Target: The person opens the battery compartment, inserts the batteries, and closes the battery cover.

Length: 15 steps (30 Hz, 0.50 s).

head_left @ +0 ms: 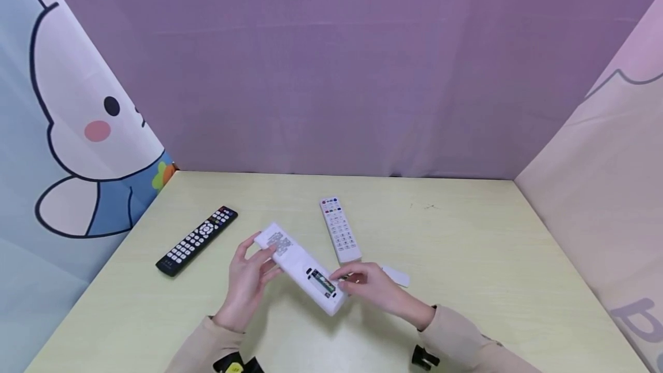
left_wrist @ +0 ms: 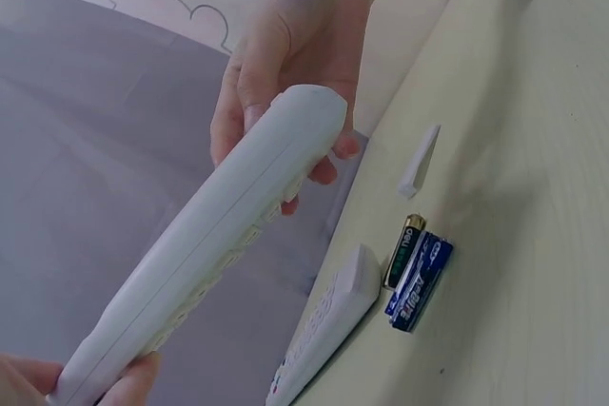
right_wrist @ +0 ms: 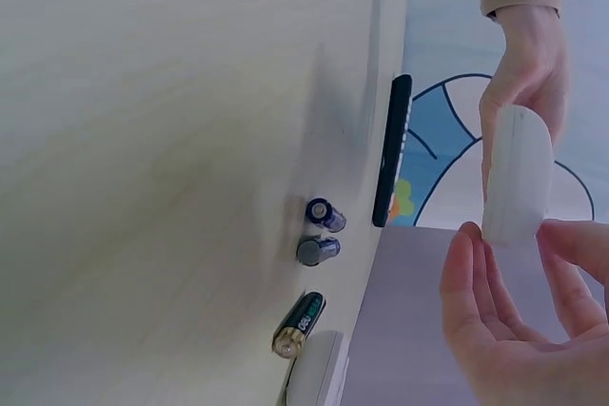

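Observation:
My left hand holds a white remote control by one end, its back turned up. The battery compartment near the other end is uncovered, and a dark green battery shows inside. My right hand is at that end beside the compartment, its thumb and fingers on opposite sides of the remote's edge. In the left wrist view, a green battery with a gold end and two blue batteries lie on the table under the remote; the right hand mostly hides them from the head camera.
A second white remote lies keys up beyond the hands, and a black remote lies to the left. A small white cover is on the table behind the right wrist. Purple cloth hangs at the back.

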Motion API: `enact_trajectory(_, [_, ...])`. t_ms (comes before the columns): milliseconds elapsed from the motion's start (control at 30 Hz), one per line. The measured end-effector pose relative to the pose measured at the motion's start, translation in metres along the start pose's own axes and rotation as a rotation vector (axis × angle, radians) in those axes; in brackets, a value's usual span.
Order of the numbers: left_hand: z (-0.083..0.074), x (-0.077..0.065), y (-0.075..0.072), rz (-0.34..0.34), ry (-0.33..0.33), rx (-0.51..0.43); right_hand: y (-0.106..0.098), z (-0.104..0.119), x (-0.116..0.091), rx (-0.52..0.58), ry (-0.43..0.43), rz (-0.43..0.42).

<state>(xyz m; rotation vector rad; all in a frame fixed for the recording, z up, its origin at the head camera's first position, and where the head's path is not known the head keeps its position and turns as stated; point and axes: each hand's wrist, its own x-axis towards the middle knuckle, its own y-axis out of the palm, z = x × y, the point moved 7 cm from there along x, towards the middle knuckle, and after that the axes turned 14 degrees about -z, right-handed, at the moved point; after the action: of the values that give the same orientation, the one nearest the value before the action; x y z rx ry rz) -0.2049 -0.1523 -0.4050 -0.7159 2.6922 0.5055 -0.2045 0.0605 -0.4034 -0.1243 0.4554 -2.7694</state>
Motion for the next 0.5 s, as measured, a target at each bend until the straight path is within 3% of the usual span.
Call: enact_trajectory(500, [-0.003,0.006,-0.017,-0.023,-0.005,0.003,-0.008,-0.008,0.007,-0.082,-0.055,0.009])
